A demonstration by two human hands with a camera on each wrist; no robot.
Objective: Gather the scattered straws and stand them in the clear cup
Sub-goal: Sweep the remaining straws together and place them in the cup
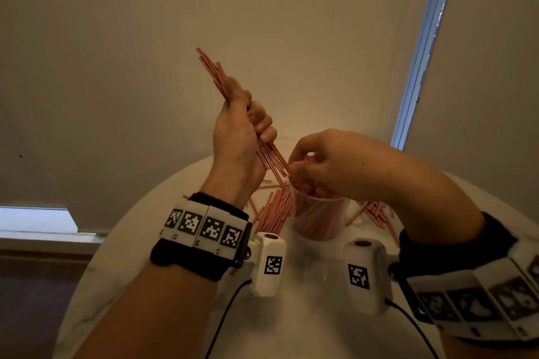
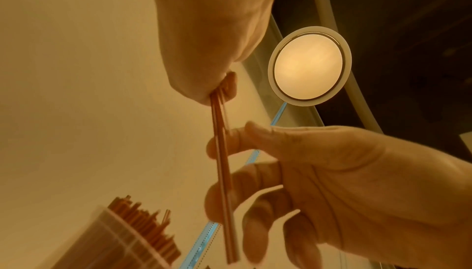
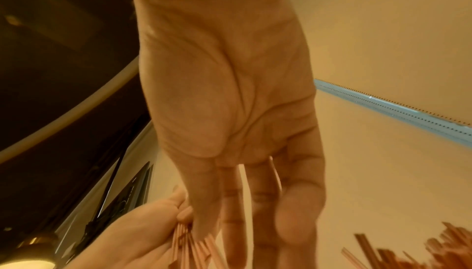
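My left hand [image 1: 242, 128] is raised above the table and grips a bundle of thin red-and-white straws [image 1: 211, 68] that slants down to the right. In the left wrist view the same straws [image 2: 221, 152] run down from the left hand [image 2: 212, 41]. My right hand [image 1: 318, 160] hovers over the clear cup [image 1: 320, 223], its thumb and fingers closed round the bundle's lower end. The cup holds many upright straws [image 2: 137, 219]. More scattered straws [image 1: 274, 210] lie on the table left and right [image 1: 376, 211] of the cup. The right wrist view shows the right palm [image 3: 230, 91] and the left hand [image 3: 143, 233].
The round white table [image 1: 309, 326] has its far edge just behind the cup. A beige wall stands behind it, with a lit strip [image 1: 420, 49] at the right. A round ceiling lamp [image 2: 309, 65] shows overhead. Wrist camera units [image 1: 269, 264] hang below both wrists.
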